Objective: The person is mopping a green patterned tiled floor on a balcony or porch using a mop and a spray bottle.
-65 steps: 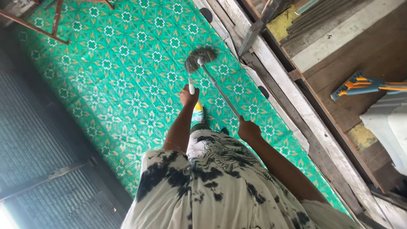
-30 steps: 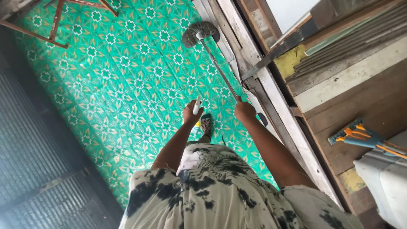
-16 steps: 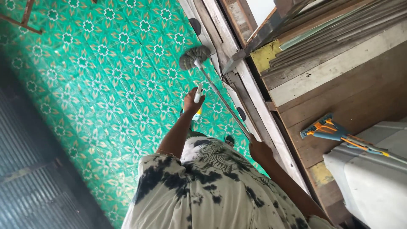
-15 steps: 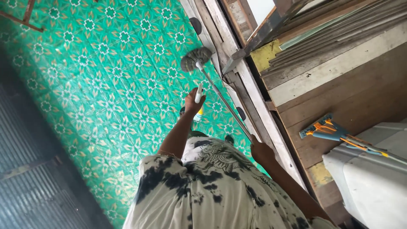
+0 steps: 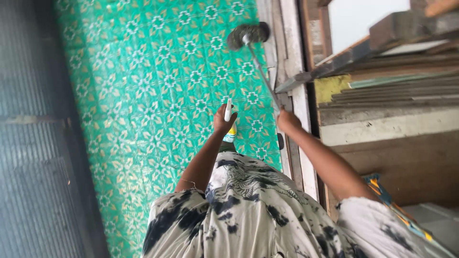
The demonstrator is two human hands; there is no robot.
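The right hand (image 5: 288,120) has its grip pressed together around the upper end of a thin grey metal mop pole (image 5: 263,76), fingers wrapped so the pole runs forward and down at a slant; held that far back, the long shaft lets the person stand upright while the head reaches well ahead. At the far end, the round grey string mop head (image 5: 248,35) lies flat on the floor just beside the pale wooden door sill (image 5: 288,57), a placement that suits working the strip along the edge.

The left hand (image 5: 224,120) is clenched around a small white bottle with a yellow and blue lower part (image 5: 229,122), its white top standing above the fist and the coloured base hanging below; carried upright and close to the body, it stays clear of the pole.

Under both hands spreads the green vinyl floor covering with a white and gold flower pattern (image 5: 158,95). A grey corrugated metal sheet (image 5: 33,143) borders it on the left, and weathered wooden planks (image 5: 392,91) lie beyond the sill on the right.
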